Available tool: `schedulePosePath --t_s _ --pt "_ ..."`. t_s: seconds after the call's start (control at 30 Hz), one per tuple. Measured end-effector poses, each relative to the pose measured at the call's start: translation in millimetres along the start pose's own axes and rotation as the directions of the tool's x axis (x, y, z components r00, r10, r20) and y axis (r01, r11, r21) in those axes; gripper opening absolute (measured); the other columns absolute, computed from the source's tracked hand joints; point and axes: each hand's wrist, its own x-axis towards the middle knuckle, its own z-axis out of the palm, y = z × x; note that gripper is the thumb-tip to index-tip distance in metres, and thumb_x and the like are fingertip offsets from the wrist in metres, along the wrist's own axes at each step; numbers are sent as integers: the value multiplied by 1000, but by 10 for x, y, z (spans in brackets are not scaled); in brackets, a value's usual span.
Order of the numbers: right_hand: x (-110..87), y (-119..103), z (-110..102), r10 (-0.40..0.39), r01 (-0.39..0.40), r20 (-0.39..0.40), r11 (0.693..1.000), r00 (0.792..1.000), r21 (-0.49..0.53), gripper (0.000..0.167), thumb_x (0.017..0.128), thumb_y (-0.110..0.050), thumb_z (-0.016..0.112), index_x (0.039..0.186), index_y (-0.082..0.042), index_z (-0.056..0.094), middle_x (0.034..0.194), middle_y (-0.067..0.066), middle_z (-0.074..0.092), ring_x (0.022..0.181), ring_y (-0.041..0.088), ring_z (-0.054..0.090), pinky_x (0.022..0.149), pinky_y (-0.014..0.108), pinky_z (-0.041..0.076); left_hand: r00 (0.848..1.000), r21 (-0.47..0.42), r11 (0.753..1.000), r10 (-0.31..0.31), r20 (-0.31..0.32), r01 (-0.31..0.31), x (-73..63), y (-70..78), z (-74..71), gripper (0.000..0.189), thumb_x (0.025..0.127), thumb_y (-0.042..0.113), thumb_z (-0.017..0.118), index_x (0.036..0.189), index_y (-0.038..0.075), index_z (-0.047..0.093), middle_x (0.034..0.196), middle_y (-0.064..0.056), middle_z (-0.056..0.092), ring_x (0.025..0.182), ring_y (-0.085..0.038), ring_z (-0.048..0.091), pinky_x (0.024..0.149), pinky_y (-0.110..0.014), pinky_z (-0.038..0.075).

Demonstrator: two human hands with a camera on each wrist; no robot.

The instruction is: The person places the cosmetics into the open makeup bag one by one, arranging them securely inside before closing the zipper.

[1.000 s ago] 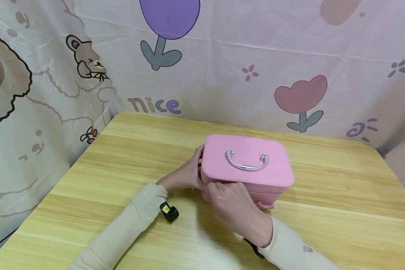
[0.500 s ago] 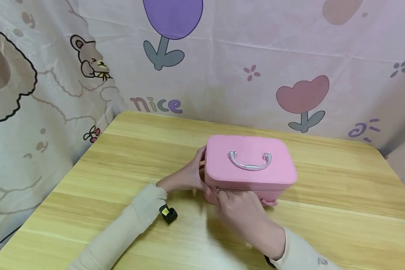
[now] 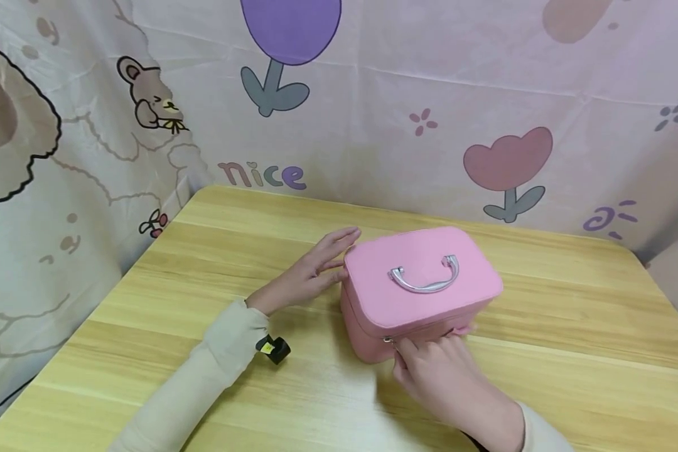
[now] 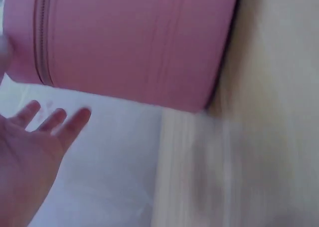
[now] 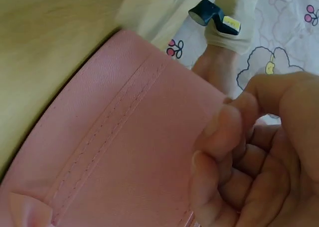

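Note:
A pink vanity case (image 3: 418, 270) with a silver handle (image 3: 426, 285) on its lid sits on the table, turned at an angle. My right hand (image 3: 446, 376) is at the front side, its thumb and curled fingers pinching the zipper pull (image 3: 388, 339) near the front left corner. In the right wrist view those fingertips (image 5: 219, 132) hide most of the pull. My left hand (image 3: 311, 270) lies beside the case's left end, fingers loosely spread, one fingertip at the lid's edge. The zipper track (image 4: 42, 37) runs round the case in the left wrist view.
The wooden table (image 3: 203, 251) extends around the case on all sides. A patterned curtain (image 3: 361, 157) hangs behind and to the left. A pink bow (image 5: 31, 209) sticks out from the case's front. A black wrist camera (image 3: 275, 349) sits on the left sleeve.
My right hand has moved right and nearer along the case's front. The case has turned, its front left corner coming nearer. My left hand has loosened from the left end and spread its fingers.

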Motion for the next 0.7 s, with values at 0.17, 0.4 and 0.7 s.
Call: schedulePosePath --t_s 0.17,0.4,0.7 --pt "-86 76 -98 -8 6 31 997 999 70 22 83 -16 35 61 -18 39 53 -15 23 47 2 19 42 18 15 996 81 995 58 62 -63 -10 57 43 52 102 39 37 140 5 49 157 -11 23 142 -26 24 112 -45 25" --pt "-200 218 -259 -14 11 25 994 1000 112 26 85 -15 34 59 -22 32 51 -18 18 50 -7 11 42 11 8 979 227 953 192 70 -203 -31 173 32 57 97 49 40 126 5 60 152 -14 34 142 -28 25 112 -43 25" --pt "-319 358 -361 24 -26 17 992 1000 120 27 85 -14 35 59 -23 31 54 -18 16 54 -7 9 44 10 8 934 286 890 334 123 -356 -50 261 68 46 97 40 48 121 2 59 143 -15 47 140 -32 28 110 -40 30"
